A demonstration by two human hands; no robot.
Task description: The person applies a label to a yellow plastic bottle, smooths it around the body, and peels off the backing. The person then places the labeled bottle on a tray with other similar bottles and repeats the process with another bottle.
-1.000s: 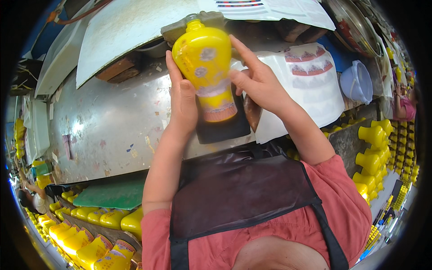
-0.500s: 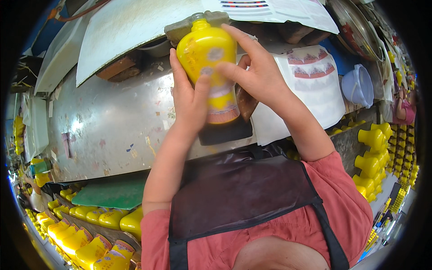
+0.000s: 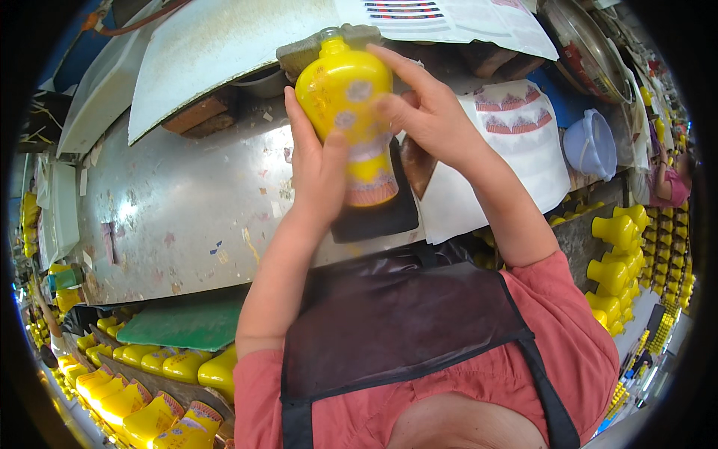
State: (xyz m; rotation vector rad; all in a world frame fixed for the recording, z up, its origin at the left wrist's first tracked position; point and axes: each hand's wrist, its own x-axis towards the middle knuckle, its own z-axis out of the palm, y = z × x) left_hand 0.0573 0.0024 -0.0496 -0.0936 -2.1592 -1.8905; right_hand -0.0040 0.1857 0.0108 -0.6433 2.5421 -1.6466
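The metal table (image 3: 172,217) carries a white sheet (image 3: 508,168) at its near edge; left of this, base toward that edge, is a yellow bottle (image 3: 345,97). The left hand (image 3: 318,172) clasps its side; the right hand (image 3: 431,120) spreads fingers against it, too blurred to tell whether they grip.

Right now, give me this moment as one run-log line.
left hand: on yellow bottle, left side | right hand: on bottle, right side | right of bottle: printed sheet, pale blue bucket
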